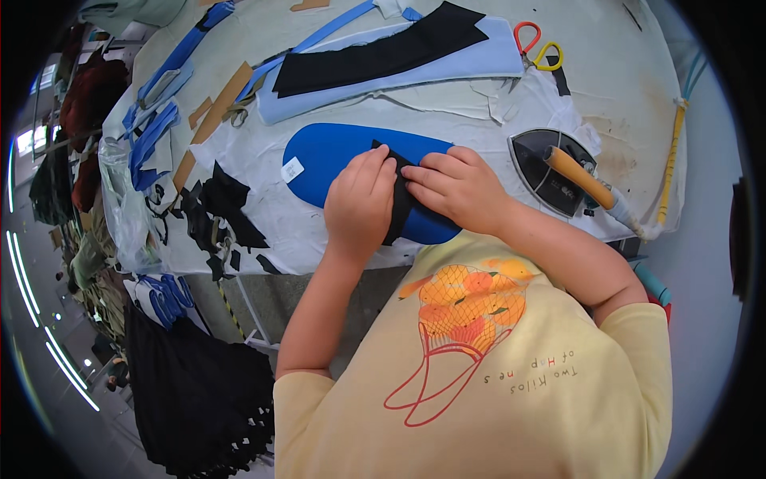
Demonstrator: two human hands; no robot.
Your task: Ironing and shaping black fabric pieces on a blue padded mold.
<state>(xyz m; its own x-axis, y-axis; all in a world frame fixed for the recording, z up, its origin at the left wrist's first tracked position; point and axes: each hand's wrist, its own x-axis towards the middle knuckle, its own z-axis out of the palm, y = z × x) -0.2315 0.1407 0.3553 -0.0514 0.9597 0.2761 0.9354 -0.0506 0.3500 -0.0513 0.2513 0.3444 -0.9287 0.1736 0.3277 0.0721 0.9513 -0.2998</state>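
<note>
plastic film (124, 203), clear and crumpled, drapes over the left side of our pale counter (638, 88). beside it we have blue fabric strips (152, 144), and below the edge hangs black cloth (191, 383). rightward, a brown cardboard strip (209, 129) lies slanted, jagged black fabric scraps (226, 198) near its lower end. next, a light-blue panel (471, 60) carries a black fabric piece (375, 52) toward the far side. nearer us lies a blue oval panel (323, 152), a white sticker (292, 169) on its left end. our left grip (361, 195) rests its fingers together on a black fabric strip (399, 209) laid across the oval panel; we cannot tell whether it pinches the cloth. our right grip (463, 188) touches the strip's right edge with its fingertips; whether it is clamped, we cannot tell either. past it sit scissors (527, 38) with red and yellow handle loops, then a clothes iron (550, 180) with a wooden handle, and last a yellow-wrapped cord (672, 160).
</note>
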